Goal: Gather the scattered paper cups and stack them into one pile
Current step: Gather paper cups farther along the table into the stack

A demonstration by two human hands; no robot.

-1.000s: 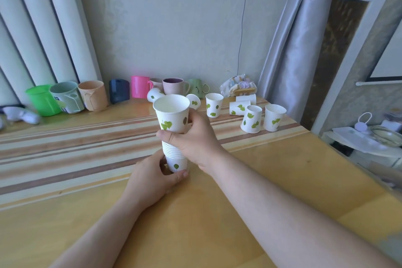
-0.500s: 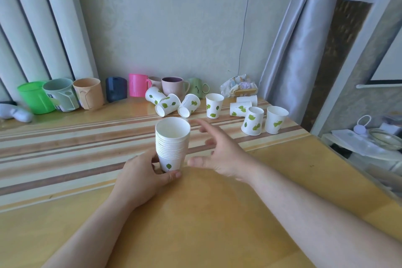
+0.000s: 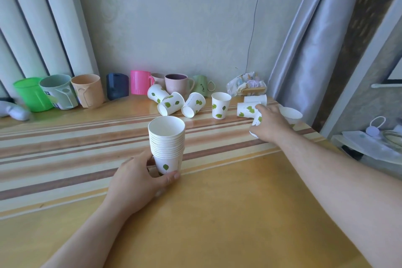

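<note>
Head view: a person's two bare forearms reach over a wooden table (image 3: 217,213) that has a striped band across its far half.
Stack: a nested pile of white paper cups (image 3: 167,143) with green leaf prints stands upright near the table's middle, on the near edge of the striped band, mouth open to the top.
Left hand: the left hand (image 3: 139,178) wraps the bottom cup of the pile, thumb across the front and fingers behind, holding it steady on the table.
Right hand: the right hand (image 3: 269,126) is stretched far to the right, fingers curled over a single cup (image 3: 257,120) that is mostly hidden beneath it; contact is clear, but whether the grip is fully closed cannot be told.
Loose cups, left group: three tipped cups (image 3: 174,102) lie on their sides, touching one another, beyond the pile.
Loose cups, middle: one upright cup (image 3: 220,105) stands alone between the tipped group and the right hand.
Loose cups, right: two cups on their sides (image 3: 250,105) lie just beside the right hand's fingertips, and another upright cup (image 3: 290,113) shows behind the hand.
Back row: coloured plastic and ceramic mugs (image 3: 87,90) line the wall.
Corner: a crumpled packet (image 3: 244,85) sits by the curtain (image 3: 304,39).
</note>
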